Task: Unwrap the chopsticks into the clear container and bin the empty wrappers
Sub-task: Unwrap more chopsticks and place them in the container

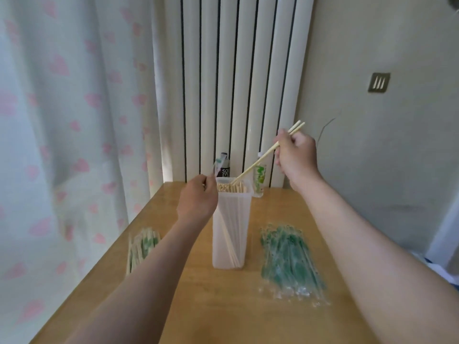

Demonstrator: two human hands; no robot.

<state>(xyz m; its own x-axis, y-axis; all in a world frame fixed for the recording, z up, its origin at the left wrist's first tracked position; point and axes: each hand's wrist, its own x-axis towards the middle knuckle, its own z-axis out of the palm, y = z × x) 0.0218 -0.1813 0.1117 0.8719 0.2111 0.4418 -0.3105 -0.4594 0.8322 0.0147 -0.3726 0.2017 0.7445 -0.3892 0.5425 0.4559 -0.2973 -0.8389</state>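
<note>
Head view: bottle (224, 167) and glass (260, 180) stand behind clear container (229, 232).

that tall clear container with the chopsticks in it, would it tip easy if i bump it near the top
Probably tippy: the clear container stands tall on a narrow base. It looks like thin plastic, so likely light, though the chopsticks packed inside add some weight. On the smooth wooden table a low push would more likely slide it.
</note>
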